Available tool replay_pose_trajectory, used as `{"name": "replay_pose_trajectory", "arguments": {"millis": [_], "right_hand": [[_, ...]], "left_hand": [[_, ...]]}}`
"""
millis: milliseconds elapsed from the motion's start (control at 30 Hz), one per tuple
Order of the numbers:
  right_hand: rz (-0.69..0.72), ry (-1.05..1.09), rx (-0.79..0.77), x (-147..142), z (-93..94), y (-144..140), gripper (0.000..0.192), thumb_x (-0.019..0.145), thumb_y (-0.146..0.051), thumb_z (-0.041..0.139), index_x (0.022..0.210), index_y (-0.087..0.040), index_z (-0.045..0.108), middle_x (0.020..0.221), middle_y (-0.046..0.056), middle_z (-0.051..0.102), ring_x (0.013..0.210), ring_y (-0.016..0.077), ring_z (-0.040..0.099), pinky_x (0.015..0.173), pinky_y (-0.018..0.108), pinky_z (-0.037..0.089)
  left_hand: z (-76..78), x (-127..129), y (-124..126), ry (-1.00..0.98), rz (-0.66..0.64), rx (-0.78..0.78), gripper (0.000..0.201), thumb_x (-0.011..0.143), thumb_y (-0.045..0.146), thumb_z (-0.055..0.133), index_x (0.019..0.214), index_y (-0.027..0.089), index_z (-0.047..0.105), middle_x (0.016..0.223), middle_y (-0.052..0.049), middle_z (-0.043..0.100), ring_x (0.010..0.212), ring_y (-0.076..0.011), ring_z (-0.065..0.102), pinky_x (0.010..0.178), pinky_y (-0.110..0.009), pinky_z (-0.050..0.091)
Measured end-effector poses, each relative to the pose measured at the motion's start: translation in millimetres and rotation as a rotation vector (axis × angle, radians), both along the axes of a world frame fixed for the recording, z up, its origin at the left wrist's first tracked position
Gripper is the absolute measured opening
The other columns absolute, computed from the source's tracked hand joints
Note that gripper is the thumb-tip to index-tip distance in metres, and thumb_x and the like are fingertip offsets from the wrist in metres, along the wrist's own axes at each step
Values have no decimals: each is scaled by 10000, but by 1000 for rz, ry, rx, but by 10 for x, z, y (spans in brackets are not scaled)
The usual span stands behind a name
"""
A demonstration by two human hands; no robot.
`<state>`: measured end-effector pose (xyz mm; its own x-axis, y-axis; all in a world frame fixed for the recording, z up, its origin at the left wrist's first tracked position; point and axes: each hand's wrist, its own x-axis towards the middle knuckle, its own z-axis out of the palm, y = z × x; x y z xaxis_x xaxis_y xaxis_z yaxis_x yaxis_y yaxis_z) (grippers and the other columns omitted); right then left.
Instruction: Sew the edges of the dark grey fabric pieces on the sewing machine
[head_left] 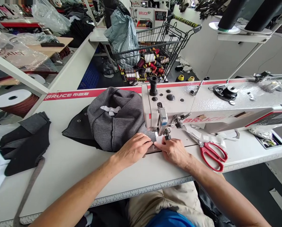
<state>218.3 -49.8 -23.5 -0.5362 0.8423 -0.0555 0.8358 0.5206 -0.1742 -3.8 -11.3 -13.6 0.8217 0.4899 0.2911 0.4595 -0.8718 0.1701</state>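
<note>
Your left hand [133, 149] presses flat, fingers open, on the grey garment [117, 121] just left of the presser foot [167, 136]; your right hand [174, 151] pinches its edge there. Keep the seam straight.

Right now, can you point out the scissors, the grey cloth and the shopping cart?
scissors [213, 154], head view, on the red handles.
grey cloth [117, 121], head view, on the middle of the bunched part.
shopping cart [176, 34], head view, on its wire rim.

Garment [117, 121] on table [67, 157] left of sewing machine [214, 104], scissors [213, 153] right of hands, cart [152, 53] behind
</note>
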Motion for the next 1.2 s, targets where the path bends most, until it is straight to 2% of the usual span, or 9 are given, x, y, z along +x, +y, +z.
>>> {"name": "replay_pose_trajectory", "arguments": {"millis": [267,400,700,967,1100,1200], "right_hand": [[-104,-61,-88,-66,48,37,500,934,-206,361,1384,-394,468,1102,67,634,807,194,628,648,262,406],[-150,-107,-122,-95,69,56,501,967,-248,315,1444,-383,386,1048,87,646,827,209,641,661,266,427],[-210,-163,-143,-163,115,94,548,942,-235,328,1474,-363,328,985,90,656,805,226,657,671,289,460],[-233,-128,-79,-172,117,75,531,925,-216,355,1430,-376,387,948,68,659,754,222,657,626,278,447],[-252,-103,-38,-151,51,31,524,920,-205,377,1414,-372,420,971,64,659,767,208,649,637,266,439],[-262,-70,37,-122,-31,0,493,920,-190,383,1370,-360,489,964,58,660,769,194,645,636,250,436]], "left_hand": [[39,12,104,54,-41,99,235,949,137,425,1030,113,644,979,-86,641,898,-192,551,839,-343,477],[25,9,153,47,-45,172,237,946,121,424,1042,102,639,906,-77,627,858,-189,539,813,-333,467],[-30,7,278,10,-31,261,261,961,111,390,1021,122,644,790,-48,591,811,-172,538,790,-307,440],[-126,-28,376,-14,-13,247,241,955,123,411,935,154,649,796,-39,588,806,-172,522,816,-316,426],[-182,-49,403,-25,-10,188,252,957,132,402,851,157,630,796,-41,582,839,-177,510,825,-316,413],[-218,-50,420,-33,14,163,262,965,131,376,894,153,627,809,-40,584,846,-169,505,842,-308,407]]}}
